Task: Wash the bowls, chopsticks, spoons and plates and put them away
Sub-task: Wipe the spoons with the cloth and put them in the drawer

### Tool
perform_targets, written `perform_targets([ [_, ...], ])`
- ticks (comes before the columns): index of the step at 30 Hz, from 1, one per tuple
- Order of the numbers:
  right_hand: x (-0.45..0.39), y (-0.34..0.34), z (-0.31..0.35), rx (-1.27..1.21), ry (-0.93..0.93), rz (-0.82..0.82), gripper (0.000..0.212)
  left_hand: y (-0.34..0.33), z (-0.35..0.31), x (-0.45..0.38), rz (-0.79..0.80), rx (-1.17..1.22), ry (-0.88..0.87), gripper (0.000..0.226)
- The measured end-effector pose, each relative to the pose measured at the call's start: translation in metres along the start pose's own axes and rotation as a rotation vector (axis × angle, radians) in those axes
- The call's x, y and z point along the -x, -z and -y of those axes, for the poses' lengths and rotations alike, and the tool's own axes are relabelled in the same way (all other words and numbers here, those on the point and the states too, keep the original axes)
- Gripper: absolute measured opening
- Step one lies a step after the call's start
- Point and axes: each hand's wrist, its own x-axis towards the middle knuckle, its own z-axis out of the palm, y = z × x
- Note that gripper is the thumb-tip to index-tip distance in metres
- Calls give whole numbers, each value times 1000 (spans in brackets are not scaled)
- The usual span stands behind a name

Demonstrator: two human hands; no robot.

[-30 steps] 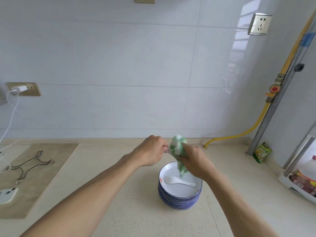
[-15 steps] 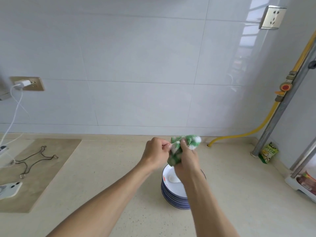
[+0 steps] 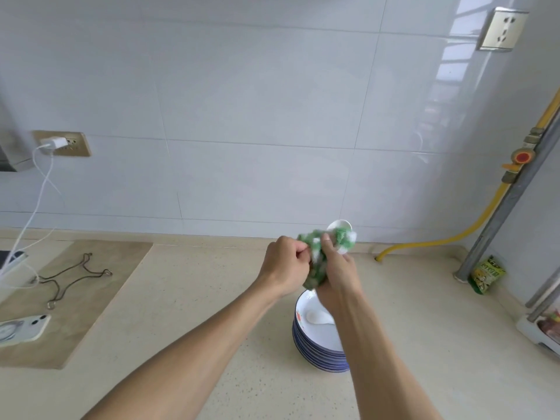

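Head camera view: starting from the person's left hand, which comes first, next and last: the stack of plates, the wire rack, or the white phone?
From the left hand:
1. Stack of plates, just below and to its right.
2. Wire rack, off to the left on the brown mat.
3. White phone, farthest, at the left edge.

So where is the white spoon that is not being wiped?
In the head view, the white spoon lies in the top plate of the stack of plates, beneath the right hand.

Only the green packet [image 3: 486, 274] by the pipe bears print, too blurred to read.
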Motion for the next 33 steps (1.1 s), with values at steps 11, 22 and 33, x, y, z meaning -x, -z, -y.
perform_targets([
  [11, -8, 33, -10, 585, 248, 107, 27, 22, 6, 12, 101, -388, -120, 49],
  [22, 3, 30, -5, 997, 343, 305, 35, 39, 10, 2, 238, -191, -172, 29],
  [33, 20, 13, -2, 639, 167, 456, 21, 54, 9, 2, 11, 56, -36, 24],
])
